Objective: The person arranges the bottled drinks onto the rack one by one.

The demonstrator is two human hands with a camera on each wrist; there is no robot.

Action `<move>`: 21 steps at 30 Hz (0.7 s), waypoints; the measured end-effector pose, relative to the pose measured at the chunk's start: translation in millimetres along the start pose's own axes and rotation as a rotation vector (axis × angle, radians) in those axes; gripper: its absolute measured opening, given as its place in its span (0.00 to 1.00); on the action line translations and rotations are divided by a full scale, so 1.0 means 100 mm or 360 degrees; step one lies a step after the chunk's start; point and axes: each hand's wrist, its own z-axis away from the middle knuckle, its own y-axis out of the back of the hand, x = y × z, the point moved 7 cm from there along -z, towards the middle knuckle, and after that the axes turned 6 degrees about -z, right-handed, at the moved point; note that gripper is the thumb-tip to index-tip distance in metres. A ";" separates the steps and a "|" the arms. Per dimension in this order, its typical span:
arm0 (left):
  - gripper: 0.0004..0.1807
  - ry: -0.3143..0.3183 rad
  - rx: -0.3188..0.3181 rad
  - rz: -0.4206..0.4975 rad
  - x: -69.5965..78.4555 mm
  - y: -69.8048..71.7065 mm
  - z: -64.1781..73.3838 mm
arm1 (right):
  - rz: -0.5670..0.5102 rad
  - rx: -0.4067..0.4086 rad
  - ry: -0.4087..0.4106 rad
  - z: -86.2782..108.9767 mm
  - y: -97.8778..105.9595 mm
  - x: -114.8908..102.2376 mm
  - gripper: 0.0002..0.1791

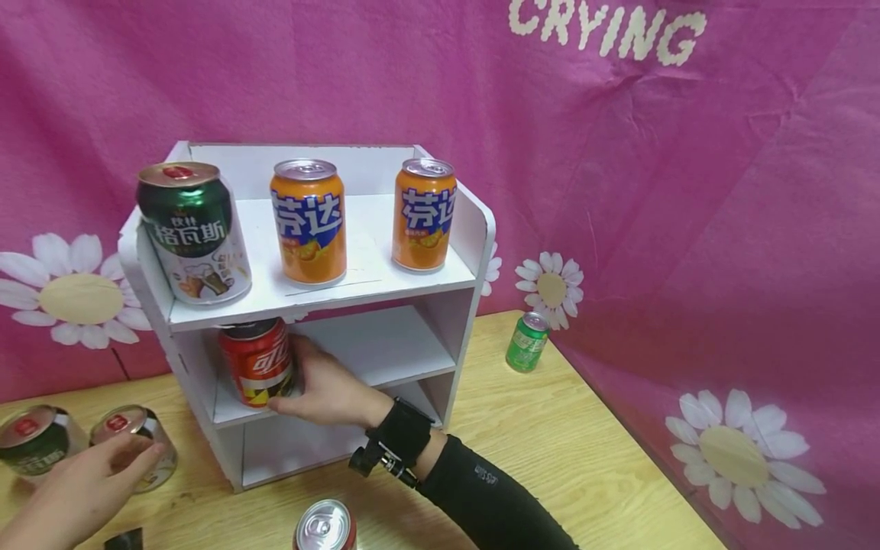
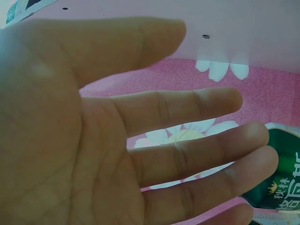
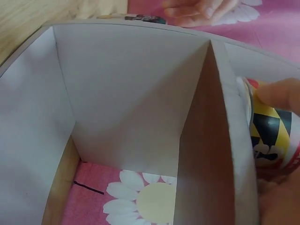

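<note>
My right hand (image 1: 330, 386) grips a red can (image 1: 256, 363) with a yellow-and-black pattern near its base, thumb at the front and fingers round its right side. This can stands upright at the left end of the middle level of a white shelf (image 1: 323, 466). In the right wrist view, the can's checked lower part (image 3: 269, 136) shows beyond the shelf board. Fingers spread and apart, my left hand (image 1: 89, 489) holds nothing. It overlaps a green-and-white can (image 1: 134, 418) on the table in the head view; another such can (image 1: 41, 447) stands left of it.
On the top level stand a green-and-white can (image 1: 199, 237) and two orange cans, one central (image 1: 309, 229) and one right (image 1: 425, 221). A red can (image 1: 325, 527) stands before the shelf. A small green can (image 1: 527, 344) stands near the table's far right edge. Pink cloth hangs behind.
</note>
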 end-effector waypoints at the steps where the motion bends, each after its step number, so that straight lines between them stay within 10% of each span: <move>1: 0.43 -0.0005 0.0002 0.0004 0.00 0.00 0.00 | 0.0011 0.0013 0.0011 0.00 -0.01 0.00 0.43; 21: 0.43 -0.0024 0.0012 -0.0021 0.01 0.01 0.00 | -0.0014 0.0030 0.0002 -0.06 -0.06 -0.01 0.45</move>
